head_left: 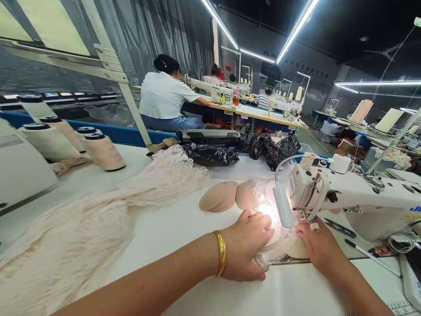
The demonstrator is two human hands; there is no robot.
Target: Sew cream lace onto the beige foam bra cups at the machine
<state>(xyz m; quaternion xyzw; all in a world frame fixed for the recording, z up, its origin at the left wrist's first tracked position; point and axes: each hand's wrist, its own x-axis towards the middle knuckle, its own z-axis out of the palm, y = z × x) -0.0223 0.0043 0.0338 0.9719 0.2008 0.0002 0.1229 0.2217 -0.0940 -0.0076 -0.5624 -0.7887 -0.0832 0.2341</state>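
My left hand (pixel 245 245) lies on a pale lace piece (pixel 279 250) on the white table, fingers curled and pressing it down, a gold bangle on the wrist. My right hand (pixel 320 248) rests on the same piece, just below the needle area of the white sewing machine (pixel 355 197). The machine's small lamp (pixel 283 204) shines brightly between my hands and washes out the fabric there. Two beige foam cups (pixel 230 196) lie just beyond my left hand.
A long heap of cream lace (pixel 98 219) covers the table's left side. Thread cones (pixel 101 151) stand at far left. Black plastic bags (pixel 230 151) lie at the back edge. Scissors (pixel 340 227) and a pen (pixel 371 258) lie to the right. Other people sit sewing behind.
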